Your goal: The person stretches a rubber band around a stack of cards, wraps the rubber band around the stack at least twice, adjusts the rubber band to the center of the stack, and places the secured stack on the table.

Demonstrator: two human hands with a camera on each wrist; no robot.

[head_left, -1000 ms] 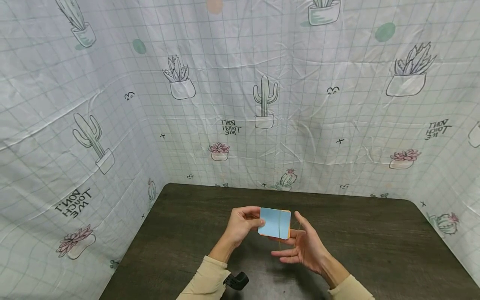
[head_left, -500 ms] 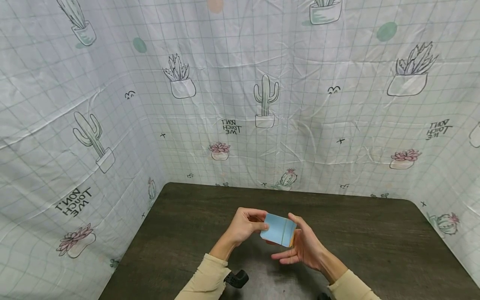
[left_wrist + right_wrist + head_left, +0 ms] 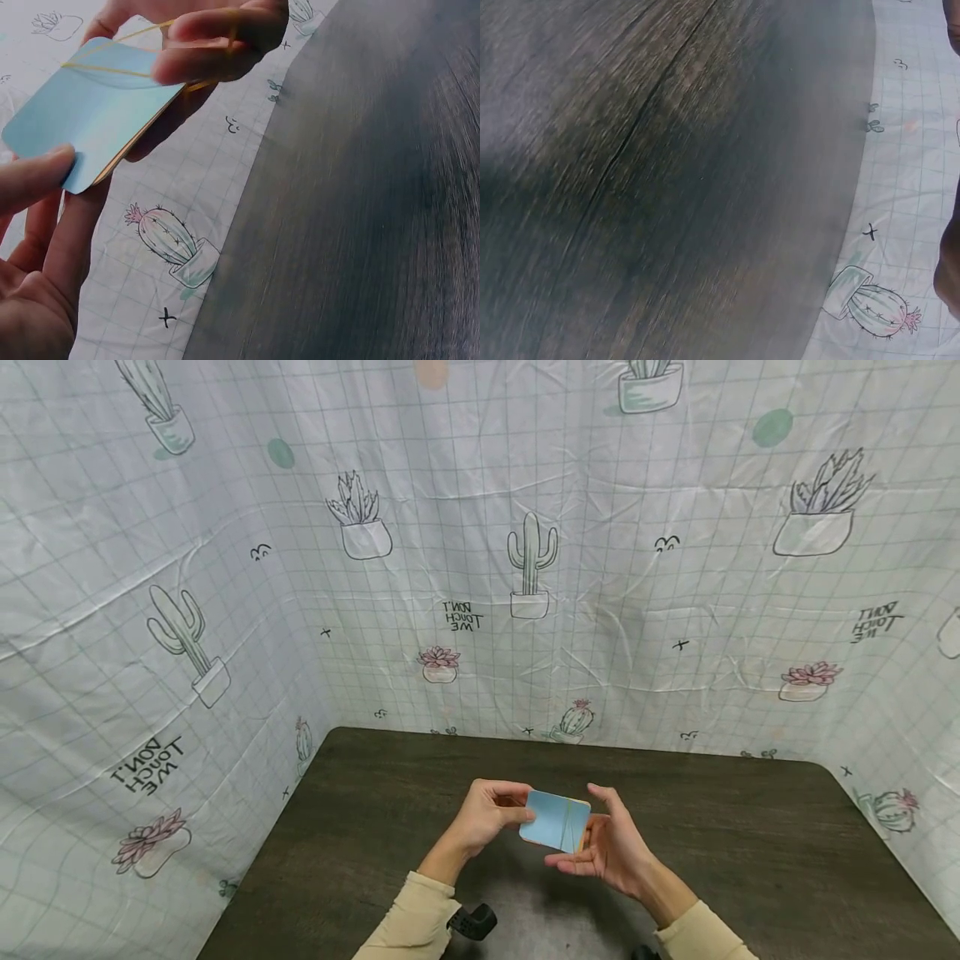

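Observation:
A stack of light blue cards with rounded corners is held above the table, an orange-yellow edge showing under its top card. My left hand pinches its left end, thumb on top and fingers beneath. A thin yellow rubber band crosses the cards near their right end and stretches to my right hand. In the left wrist view, curled fingers of that hand are hooked through the band. Its thumb stands raised, apart from the cards. The right wrist view shows only a sliver of a hand at its right edge.
The dark wood-grain table lies below both hands. A white cactus-print cloth hangs behind the table and along both sides. A black strap device is at my left wrist.
The cards and my left hand have shifted slightly right and down, and the cards have tilted. My right thumb came in to the cards' corner, then lifted away again.

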